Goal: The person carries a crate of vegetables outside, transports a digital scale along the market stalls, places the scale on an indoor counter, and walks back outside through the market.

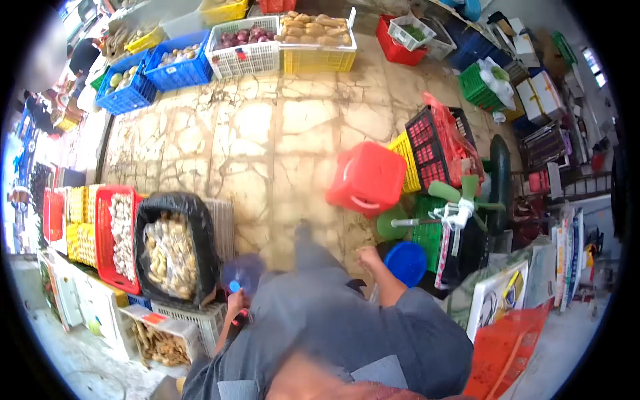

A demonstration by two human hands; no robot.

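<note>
Left hand (236,302): lower centre-left of the frame, fingers closed about the neck of a translucent bluish jug (245,268), which is blurred, its blue cap (235,286) towards the hand.

Right hand (366,256): centre of the frame, right of the dark-clad legs; fingers loosely curled, whether pressed fully together one cannot tell. Nearest item: a round blue bucket (405,265), just to the right.

Beside the jug, left: one black-lined crate (208,243) of pale knobbly roots (170,257); next to it, one red crate (103,233) of whitish bulbs (123,235); below, lower left, one pale crate (194,331) of brown roots (160,345).

Right of centre: one red lidded container (370,175), tilted in view; one fan with green blades (470,187); one black crate (427,141) with a red plastic bag (457,137) against it. Lower right: one red sheet (510,347).

Floor: pale cracked-pattern paving (253,120), middle of the frame.

Upper edge, from left: two blue crates (180,75); one white crate (243,60) of dark red onions (247,36); one yellow crate (320,62) beneath oblong tan produce (313,29); towards the right, one red crate (397,53) bearing a white basket (408,40) of greens.
</note>
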